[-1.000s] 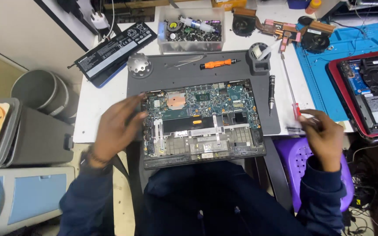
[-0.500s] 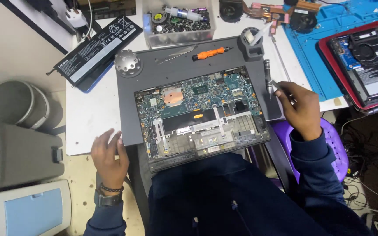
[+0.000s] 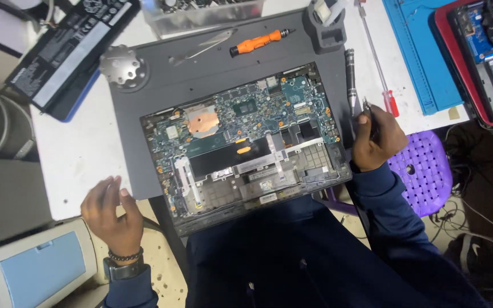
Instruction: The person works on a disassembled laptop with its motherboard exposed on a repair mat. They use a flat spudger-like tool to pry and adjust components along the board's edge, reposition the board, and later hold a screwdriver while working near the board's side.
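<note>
Laptop, bottom cover off, sits on a dark mat on the white table, front edge overhanging the lap. Left hand released, fingers spread, off the table corner. Right hand clenched around a thin dark tool (screwdriver, probably) beside the laptop's right edge. Risk: unsteadied overhanging laptop could tip; slipped tip could gouge the motherboard.

An opened laptop with its circuit board exposed is laid on a dark mat on the white surface. A thin dark tool is gripped in the right hand at the laptop's right edge. The left hand, fingers spread, is held off the near left corner. An orange screwdriver is seen on the far side.
</note>
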